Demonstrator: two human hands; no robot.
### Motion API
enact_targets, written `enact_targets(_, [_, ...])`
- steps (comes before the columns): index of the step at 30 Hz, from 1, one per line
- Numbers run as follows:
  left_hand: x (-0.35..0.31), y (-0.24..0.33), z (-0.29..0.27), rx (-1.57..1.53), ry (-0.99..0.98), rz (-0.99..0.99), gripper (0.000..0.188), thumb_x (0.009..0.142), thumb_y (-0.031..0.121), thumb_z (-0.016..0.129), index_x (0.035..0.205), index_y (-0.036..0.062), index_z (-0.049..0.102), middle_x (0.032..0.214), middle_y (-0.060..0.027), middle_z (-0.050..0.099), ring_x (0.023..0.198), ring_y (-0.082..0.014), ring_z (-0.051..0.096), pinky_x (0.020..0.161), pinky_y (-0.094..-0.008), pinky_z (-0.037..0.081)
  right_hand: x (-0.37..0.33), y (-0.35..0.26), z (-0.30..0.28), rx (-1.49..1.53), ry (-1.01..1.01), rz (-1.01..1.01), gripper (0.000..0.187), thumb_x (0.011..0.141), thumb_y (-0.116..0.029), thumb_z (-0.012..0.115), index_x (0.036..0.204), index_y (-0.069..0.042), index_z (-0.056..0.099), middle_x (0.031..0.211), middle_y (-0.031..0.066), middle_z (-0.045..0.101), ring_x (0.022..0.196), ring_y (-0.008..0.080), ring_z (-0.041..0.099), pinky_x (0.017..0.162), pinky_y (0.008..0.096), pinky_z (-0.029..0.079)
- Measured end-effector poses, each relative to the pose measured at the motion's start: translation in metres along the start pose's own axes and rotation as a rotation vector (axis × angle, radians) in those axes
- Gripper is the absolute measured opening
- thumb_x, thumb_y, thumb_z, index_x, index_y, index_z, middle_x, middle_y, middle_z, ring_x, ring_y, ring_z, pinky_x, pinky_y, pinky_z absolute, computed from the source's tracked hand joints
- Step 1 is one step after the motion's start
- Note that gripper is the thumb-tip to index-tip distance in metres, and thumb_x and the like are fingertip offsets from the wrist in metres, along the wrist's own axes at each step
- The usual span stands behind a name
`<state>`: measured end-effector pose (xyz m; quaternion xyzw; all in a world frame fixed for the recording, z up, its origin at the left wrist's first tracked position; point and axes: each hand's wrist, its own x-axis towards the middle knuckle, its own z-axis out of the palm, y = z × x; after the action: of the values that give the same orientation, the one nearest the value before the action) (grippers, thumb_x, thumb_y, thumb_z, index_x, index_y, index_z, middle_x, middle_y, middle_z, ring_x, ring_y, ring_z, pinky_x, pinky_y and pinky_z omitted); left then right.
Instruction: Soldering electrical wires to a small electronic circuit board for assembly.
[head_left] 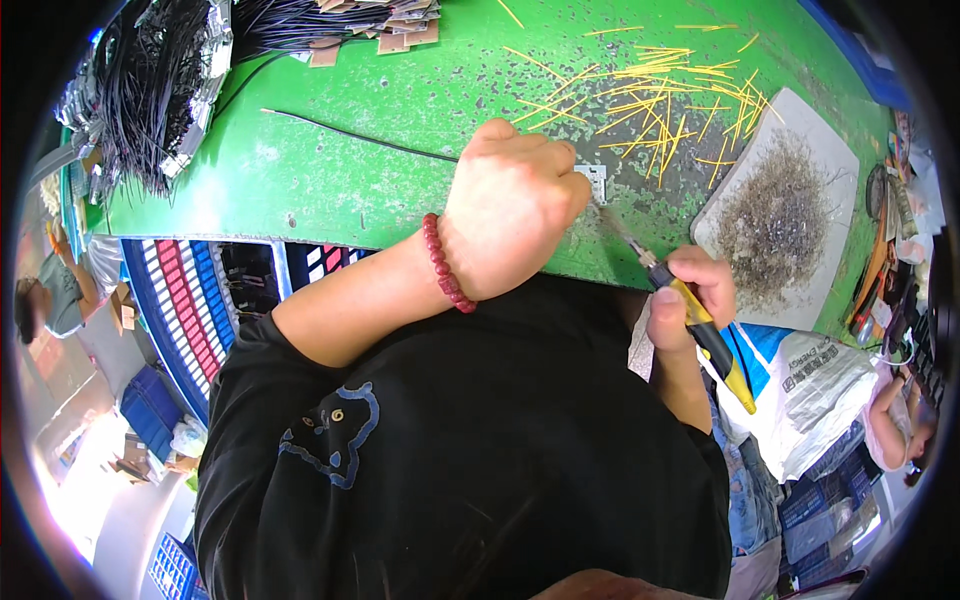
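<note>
A yellow-and-black soldering iron [712, 342] slants, tip near a small whitish plate [594, 180]; a black cable [360, 133] extends over the bench [330, 195].

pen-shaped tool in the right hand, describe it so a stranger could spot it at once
Find the green table and follow its near edge right of the middle. There the right hand grips the pen-shaped tool, metal tip angled toward the table. Unlike the thin yellow strips scattered beyond, it is thick, yellow and black.

dark lettering [816, 357] and a square code [789, 384] mark the white sack [795, 425].
</note>
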<state>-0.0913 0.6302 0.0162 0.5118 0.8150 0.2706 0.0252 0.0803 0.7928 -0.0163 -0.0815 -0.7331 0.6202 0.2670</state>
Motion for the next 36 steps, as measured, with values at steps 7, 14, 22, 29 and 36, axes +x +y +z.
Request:
enact_targets(7, [-0.002,-0.002,0.001,0.019,0.038,0.057,0.01,0.063,0.015,0.063,0.061,0.0117,0.054,0.067,-0.0047,0.053,0.066,-0.0239,0.058,0.063,-0.0378,0.042,0.021,-0.005,0.019,-0.278,-0.106,0.109,0.03,0.084,-0.001,0.072,0.113,-0.001,0.065,0.088,0.0178,0.073,0.08,0.0228,0.072,0.075,0.0317,0.056])
enact_targets(14, [-0.01,-0.003,0.001,0.016,0.053,0.042,0.008,0.068,0.019,0.062,0.065,0.0141,0.058,0.069,-0.0013,0.054,0.072,-0.0194,0.059,0.069,-0.0342,0.042,0.034,0.002,0.031,-0.378,-0.253,-0.097,0.029,0.093,-0.003,0.061,0.121,-0.001,0.056,0.096,0.0165,0.071,0.086,0.0209,0.068,0.082,0.0326,0.053])
enact_targets(22, [-0.065,-0.131,-0.105,0.356,0.407,-0.383,0.012,0.073,0.01,0.07,0.085,0.0099,0.069,0.083,-0.0072,0.066,0.073,-0.0277,0.064,0.064,-0.0394,0.053,0.025,0.012,0.026,-0.255,-0.155,-0.004,0.031,0.098,-0.014,0.056,0.127,-0.002,0.052,0.098,0.013,0.072,0.057,0.006,0.047,0.053,0.0218,0.04])
enact_targets(29, [-0.077,-0.174,-0.166,0.749,0.215,-0.527,0.012,0.079,0.019,0.068,0.073,0.0111,0.061,0.083,-0.0056,0.057,0.079,-0.0225,0.064,0.065,-0.0425,0.049,0.026,0.004,0.025,-0.279,-0.144,-0.005,0.028,0.097,-0.013,0.058,0.122,-0.002,0.055,0.093,0.0138,0.073,0.056,0.0076,0.052,0.052,0.0227,0.042])
enact_targets(36, [-0.102,-0.037,-0.233,0.075,0.413,-0.51,0.01,0.087,0.004,0.065,0.097,0.0024,0.068,0.067,-0.006,0.063,0.058,-0.012,0.062,0.052,-0.0251,0.046,0.022,0.007,0.023,-0.153,-0.051,0.031,0.031,0.098,-0.012,0.054,0.127,-0.001,0.05,0.091,0.016,0.071,0.055,0.0066,0.047,0.052,0.0213,0.039])
